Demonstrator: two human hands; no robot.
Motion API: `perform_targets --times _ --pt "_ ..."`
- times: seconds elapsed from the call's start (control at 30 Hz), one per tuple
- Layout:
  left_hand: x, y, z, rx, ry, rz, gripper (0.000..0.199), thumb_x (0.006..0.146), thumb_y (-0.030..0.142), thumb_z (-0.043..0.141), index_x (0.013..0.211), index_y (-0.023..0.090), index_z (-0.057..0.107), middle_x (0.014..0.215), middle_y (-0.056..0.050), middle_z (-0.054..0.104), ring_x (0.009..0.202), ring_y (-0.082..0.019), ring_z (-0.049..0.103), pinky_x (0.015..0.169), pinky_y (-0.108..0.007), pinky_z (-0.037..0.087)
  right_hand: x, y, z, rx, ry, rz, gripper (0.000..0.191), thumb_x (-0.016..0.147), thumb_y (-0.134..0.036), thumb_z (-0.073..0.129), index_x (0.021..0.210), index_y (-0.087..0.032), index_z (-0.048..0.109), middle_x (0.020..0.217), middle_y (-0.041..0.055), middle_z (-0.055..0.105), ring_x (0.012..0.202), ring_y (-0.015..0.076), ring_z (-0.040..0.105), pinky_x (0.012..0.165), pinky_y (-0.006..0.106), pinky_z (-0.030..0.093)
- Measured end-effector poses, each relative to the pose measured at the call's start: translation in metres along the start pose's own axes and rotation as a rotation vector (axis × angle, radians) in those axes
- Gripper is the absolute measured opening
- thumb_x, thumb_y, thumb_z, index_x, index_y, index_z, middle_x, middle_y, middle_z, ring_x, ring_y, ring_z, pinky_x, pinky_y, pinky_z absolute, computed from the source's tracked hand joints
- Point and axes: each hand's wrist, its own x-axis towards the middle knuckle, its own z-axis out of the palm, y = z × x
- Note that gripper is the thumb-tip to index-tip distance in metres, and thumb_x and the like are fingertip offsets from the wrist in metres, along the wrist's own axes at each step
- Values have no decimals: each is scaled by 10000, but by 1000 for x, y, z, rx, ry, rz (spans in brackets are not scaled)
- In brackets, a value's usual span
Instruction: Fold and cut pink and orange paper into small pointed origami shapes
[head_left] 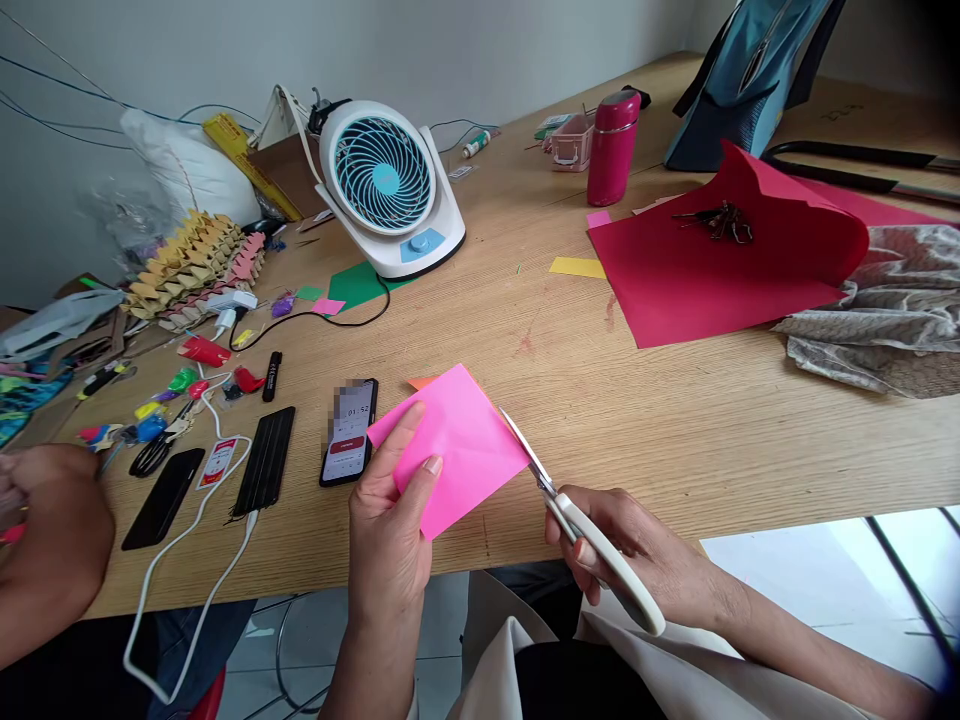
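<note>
Between the thumb and fingers of my left hand (394, 490) is a pink square of paper (469, 450), held up over the table's front edge. An orange piece of paper (421, 382) peeks out behind its upper left side. My right hand (630, 550) grips a pair of white-handled scissors (600, 550). Their blades point up and left, along the right edge of the pink paper, near its right corner. Whether the blades touch the paper I cannot tell. A phone (349, 432) with a lit timer screen lies left of my left hand.
A white fan (390, 190) stands at the back, with a pink bottle (613, 148) and red sheet (675, 260) to the right. Another person's arm (56, 540) rests at the left, near a power bank (264, 462), white cable and dark phone (163, 498).
</note>
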Motion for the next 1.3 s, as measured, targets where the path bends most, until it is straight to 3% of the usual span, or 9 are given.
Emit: perform_targets --times 0.23,0.57,0.9,1.07,1.3 --pt "-1 2 1 9 12 -16 548 687 291 835 1222 306 714 1365 -22 650 1215 -249 624 848 -203 575 0 6 2 25 22 16 345 856 -512 584 847 -170 546 585 -46 475 467 114 507 460 238 452" --pt "-1 1 -1 1 8 -15 514 706 279 829 1208 314 722 1296 -3 690 1014 -152 688 768 -135 554 1 7 2 -25 66 1 253 908 -402 565 796 -176 534 533 -54 490 428 88 473 449 214 367" --pt "-2 2 0 24 9 -40 560 699 301 824 1245 302 701 1362 -35 649 1137 -207 648 843 -192 560 4 10 3 10 56 2 369 923 -533 541 800 -186 505 528 -53 525 411 90 471 475 235 391" --pt "-5 4 1 21 -24 -71 547 722 294 807 1257 292 694 1375 -39 643 1073 -177 662 811 -175 560 5 8 1 -15 58 -9 340 935 -507 543 837 -181 538 542 -45 545 444 97 483 490 240 383" --pt "-7 6 4 -4 2 -93 529 711 286 812 1230 292 710 1348 -17 656 1192 -213 626 836 -179 559 4 2 1 9 23 -17 316 935 -485 511 844 -184 530 566 -22 578 497 131 550 501 247 424"
